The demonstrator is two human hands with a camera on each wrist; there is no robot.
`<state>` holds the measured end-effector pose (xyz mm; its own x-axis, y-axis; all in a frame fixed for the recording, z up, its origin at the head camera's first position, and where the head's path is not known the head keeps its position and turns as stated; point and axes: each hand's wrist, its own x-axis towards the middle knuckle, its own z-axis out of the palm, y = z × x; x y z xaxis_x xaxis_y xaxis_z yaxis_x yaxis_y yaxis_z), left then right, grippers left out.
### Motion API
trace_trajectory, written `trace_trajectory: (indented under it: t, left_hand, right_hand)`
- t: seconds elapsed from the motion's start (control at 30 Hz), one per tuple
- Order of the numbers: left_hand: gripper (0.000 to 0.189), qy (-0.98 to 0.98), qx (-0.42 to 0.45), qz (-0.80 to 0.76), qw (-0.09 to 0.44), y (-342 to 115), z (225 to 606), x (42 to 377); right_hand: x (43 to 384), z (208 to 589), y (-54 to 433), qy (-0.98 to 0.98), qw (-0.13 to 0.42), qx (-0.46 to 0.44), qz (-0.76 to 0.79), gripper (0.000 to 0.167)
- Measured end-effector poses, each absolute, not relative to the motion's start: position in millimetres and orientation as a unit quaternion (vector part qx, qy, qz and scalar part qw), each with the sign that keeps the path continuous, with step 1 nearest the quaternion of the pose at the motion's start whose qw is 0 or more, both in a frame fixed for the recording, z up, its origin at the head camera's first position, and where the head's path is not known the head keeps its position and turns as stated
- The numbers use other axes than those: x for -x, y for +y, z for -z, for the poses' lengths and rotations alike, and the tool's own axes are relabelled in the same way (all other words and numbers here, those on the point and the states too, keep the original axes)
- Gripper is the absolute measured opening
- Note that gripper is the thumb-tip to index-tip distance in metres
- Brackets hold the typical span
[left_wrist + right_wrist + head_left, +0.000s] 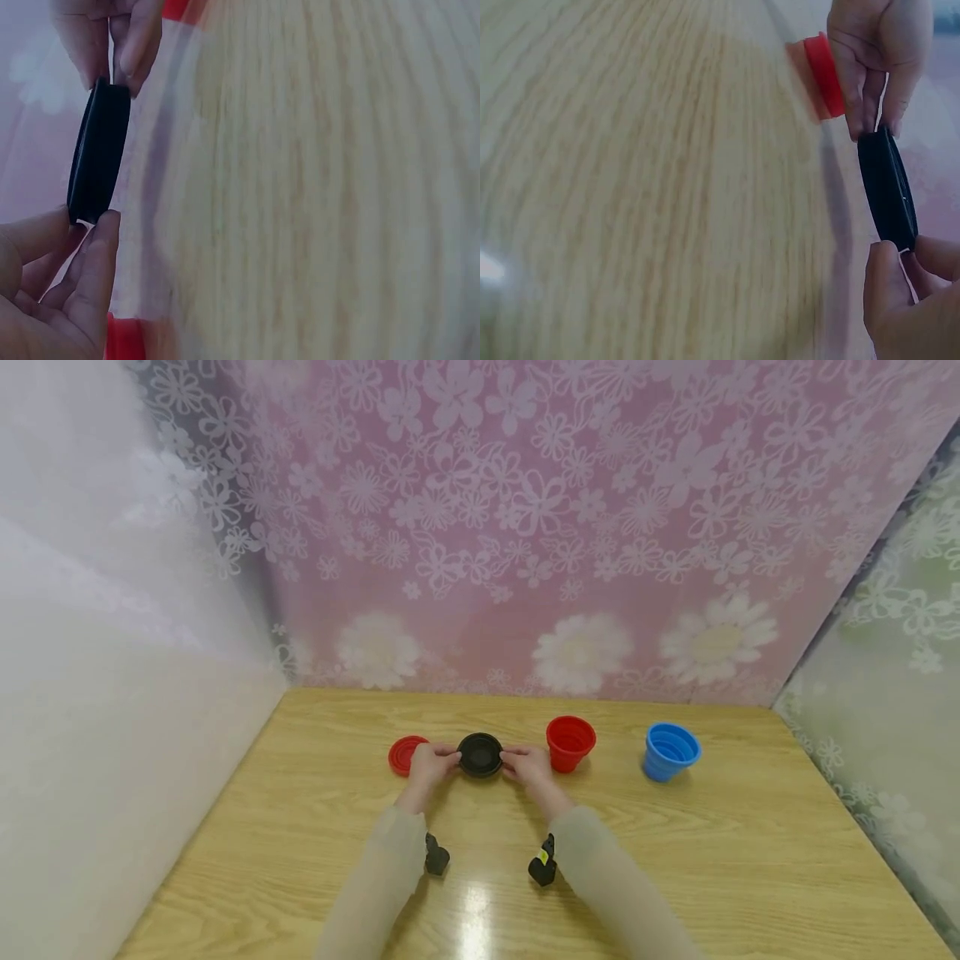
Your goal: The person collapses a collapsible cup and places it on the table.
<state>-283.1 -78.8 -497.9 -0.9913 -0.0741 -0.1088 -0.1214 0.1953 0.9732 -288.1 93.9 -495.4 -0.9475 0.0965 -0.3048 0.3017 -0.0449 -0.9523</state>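
Flat black cup (480, 755), below center of head view, between hands: left hand (432, 764) pinches left edge, right hand (529, 765) pinches right edge. Looks light, rubbery, unlikely to break; opposite rim edges seem best hold. Red cup (570, 743), blue cup (670, 752) farther right.

We can read no text, brand or number in any view. On the black wrist device (542, 872) behind the right hand (528, 766), we see a yellow-green patch (543, 857), too small to read.
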Motion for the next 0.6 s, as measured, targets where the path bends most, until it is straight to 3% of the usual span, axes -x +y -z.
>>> trace_trajectory:
  t: [0.6]
  left_hand:
    - [0.014,0.82,0.042,-0.571,0.01,-84.3,510.0,294.6]
  right_hand:
    - [296.5,502.8,86.3,0.745,0.072,-0.141,0.649,0.018]
